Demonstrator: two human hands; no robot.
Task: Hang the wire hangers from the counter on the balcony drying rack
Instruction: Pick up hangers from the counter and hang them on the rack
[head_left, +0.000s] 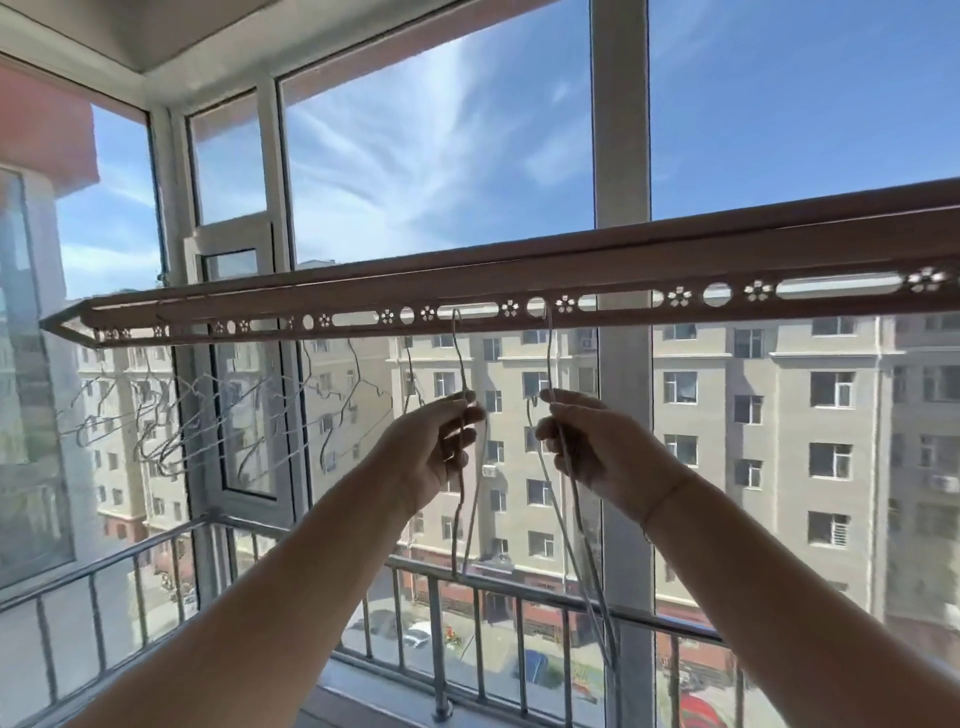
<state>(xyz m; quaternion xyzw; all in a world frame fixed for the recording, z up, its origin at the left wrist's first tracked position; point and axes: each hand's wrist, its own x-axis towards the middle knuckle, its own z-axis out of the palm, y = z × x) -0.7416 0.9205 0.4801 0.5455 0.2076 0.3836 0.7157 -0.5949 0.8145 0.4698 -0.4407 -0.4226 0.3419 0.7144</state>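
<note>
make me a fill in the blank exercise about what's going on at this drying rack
1. The left hand and the right hand each grip one wire ____.
2. Both hooks reach up to the perforated bar of the drying ____.
3. Several hangers already hang toward the bar's ____ end.

Missing words: hanger; rack; left

We record a glazed balcony: white window frames (621, 130), one casement (231, 239) ajar at left, white ceiling (156, 31). A metal railing (519, 588) runs low along the glass. Bright daylight; blue sky (415, 130), beige apartment block (779, 415) opposite.
</note>
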